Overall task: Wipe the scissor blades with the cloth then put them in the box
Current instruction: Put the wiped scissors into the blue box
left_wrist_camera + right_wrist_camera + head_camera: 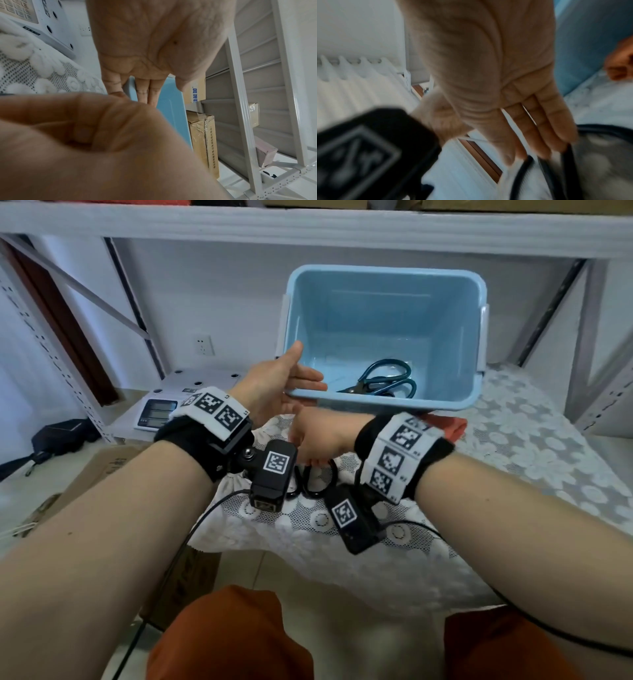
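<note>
Head view: scissors (380,381) in box (476,344), blades leftward; left hand (279,385) open, right hand (317,440) unclear.

A white lace cloth (513,446) covers the tabletop, under a grey metal shelving frame (308,224). To the left, a white electronic scale (171,402) sits near a wall socket (204,345), with a cardboard carton (102,467) lower down on the tiled floor.

Soft, even daylight fills all three views with only faint shadows and no harsh glare, the head view sharp but bowed at its edges, while the right wrist view is smeared by motion blur and the left wrist view's near foreground is unfocused.
</note>
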